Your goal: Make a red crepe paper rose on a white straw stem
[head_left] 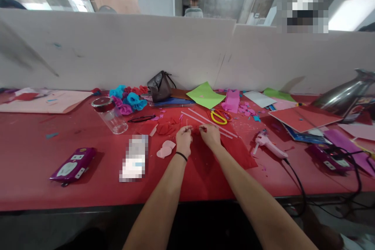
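Observation:
Near the middle of the red table, my left hand (184, 140) has its fingers pinched around a thin pale stick (187, 123) that points up. A dark band circles that wrist. My right hand (210, 135) is close by on the right, fingers pressed together at a small bit of red material (197, 128) between the hands. Pale pink paper petals (166, 149) lie left of my left hand. Crumpled red paper (167, 126) is behind them, and a red sheet (238, 152) lies under and beside my right forearm. Two pale strips (205, 120) lie beyond my hands.
Yellow-handled scissors (218, 117) lie behind my right hand; a pink glue gun (269, 144) with a cord is farther right. On the left are a glass jar (113, 117), a blurred flat object (136, 158) and a purple packet (74, 166). Paper flowers (133, 101) sit behind.

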`<control>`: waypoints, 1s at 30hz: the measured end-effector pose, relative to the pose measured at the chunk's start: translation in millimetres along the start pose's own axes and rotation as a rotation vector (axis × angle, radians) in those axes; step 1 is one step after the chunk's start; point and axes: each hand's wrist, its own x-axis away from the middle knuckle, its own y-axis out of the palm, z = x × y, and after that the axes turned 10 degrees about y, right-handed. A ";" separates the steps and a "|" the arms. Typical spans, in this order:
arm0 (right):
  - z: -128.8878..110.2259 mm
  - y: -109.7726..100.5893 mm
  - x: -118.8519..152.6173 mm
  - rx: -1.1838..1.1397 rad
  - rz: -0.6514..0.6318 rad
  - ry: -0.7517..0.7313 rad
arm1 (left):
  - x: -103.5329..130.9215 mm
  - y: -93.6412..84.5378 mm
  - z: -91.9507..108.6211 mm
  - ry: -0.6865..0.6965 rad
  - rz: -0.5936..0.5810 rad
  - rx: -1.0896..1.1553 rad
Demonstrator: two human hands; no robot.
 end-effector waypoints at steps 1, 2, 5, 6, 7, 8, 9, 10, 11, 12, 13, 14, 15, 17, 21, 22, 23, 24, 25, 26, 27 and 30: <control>-0.8 2.7 -0.2 0.015 0.004 0.003 | -1.7 -0.3 -1.1 -0.012 -0.011 -0.007; -0.9 5.0 0.7 0.028 0.007 0.005 | -2.9 -1.1 -2.0 -0.016 -0.016 -0.009; 1.4 10.4 5.6 0.045 0.012 0.011 | -4.5 -5.9 -3.5 -0.012 -0.020 -0.013; 2.6 11.6 7.0 0.043 0.014 0.012 | -4.6 -7.8 -3.7 -0.001 -0.023 -0.015; 3.8 12.5 8.1 0.038 0.016 0.014 | -4.7 -9.5 -3.8 0.013 -0.025 -0.019; 4.9 13.0 8.6 0.030 0.018 0.016 | -5.0 -10.9 -3.8 0.031 -0.026 -0.023; 5.8 13.1 8.8 0.019 0.021 0.016 | -5.4 -12.1 -3.7 0.051 -0.023 -0.026; 6.3 12.6 8.8 0.004 0.024 0.015 | -6.0 -12.9 -3.6 0.069 -0.016 -0.026; 6.7 11.7 8.5 -0.013 0.026 0.011 | -6.8 -13.4 -3.3 0.084 -0.007 -0.020; 6.7 10.4 8.3 -0.035 0.028 0.005 | -7.6 -13.5 -3.0 0.096 0.002 -0.007; 6.7 8.6 8.3 -0.059 0.031 -0.002 | -8.4 -13.4 -2.7 0.102 0.008 0.007; 6.5 6.6 8.4 -0.085 0.034 -0.008 | -9.0 -12.9 -2.3 0.102 0.008 0.017; 6.4 4.5 8.7 -0.112 0.037 -0.013 | -9.3 -12.1 -1.9 0.094 -0.001 0.024; 5.9 0.6 10.0 -0.154 0.038 -0.018 | -8.7 -9.7 -1.4 0.065 -0.041 0.026; 3.8 -2.6 12.7 -0.379 0.000 -0.012 | -4.6 -3.3 -1.3 0.031 -0.162 0.040; 2.8 -2.5 13.0 -0.458 -0.014 -0.014 | -3.6 -2.0 -1.4 0.030 -0.185 0.044; 1.8 -2.2 13.2 -0.522 -0.027 -0.020 | -2.9 -1.1 -1.6 0.032 -0.198 0.049; 0.6 -1.8 13.4 -0.571 -0.042 -0.026 | -2.5 -0.6 -1.8 0.033 -0.203 0.055; -0.5 -1.6 13.5 -0.603 -0.059 -0.027 | -2.4 -0.4 -2.0 0.036 -0.201 0.062; -1.6 -1.5 13.7 -0.633 -0.076 -0.020 | -2.5 -0.5 -2.3 0.041 -0.195 0.071; -2.6 -1.6 14.0 -0.676 -0.097 -0.007 | -2.8 -0.9 -2.5 0.046 -0.190 0.080; -5.0 -2.8 15.1 -0.797 -0.153 0.034 | -4.0 -2.3 -3.4 0.069 -0.194 0.090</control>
